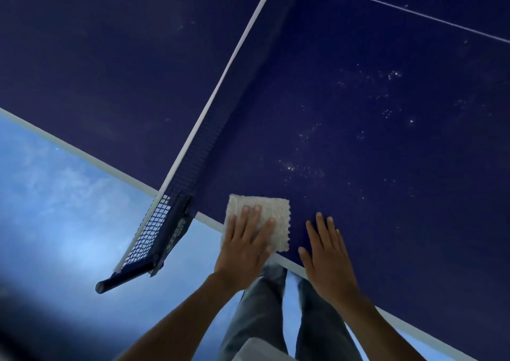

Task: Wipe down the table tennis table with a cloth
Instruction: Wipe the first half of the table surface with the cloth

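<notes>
The dark blue table tennis table [358, 57] fills most of the view, with a white edge line along its near side. A folded white textured cloth [276, 209] lies flat on the table at that near edge, close to the net post. My left hand [245, 244] presses on the cloth with straight, spread fingers. My right hand [328, 253] rests flat on the bare table just right of the cloth, fingers straight. Pale dust specks [289, 167] are scattered over the surface beyond my hands.
The net [220, 90] with its white top band runs from the top middle down to the clamp post [154, 250], which sticks out past the table edge left of the cloth. A white centre line [414, 11] crosses the far right. Light blue floor [69, 209] lies below.
</notes>
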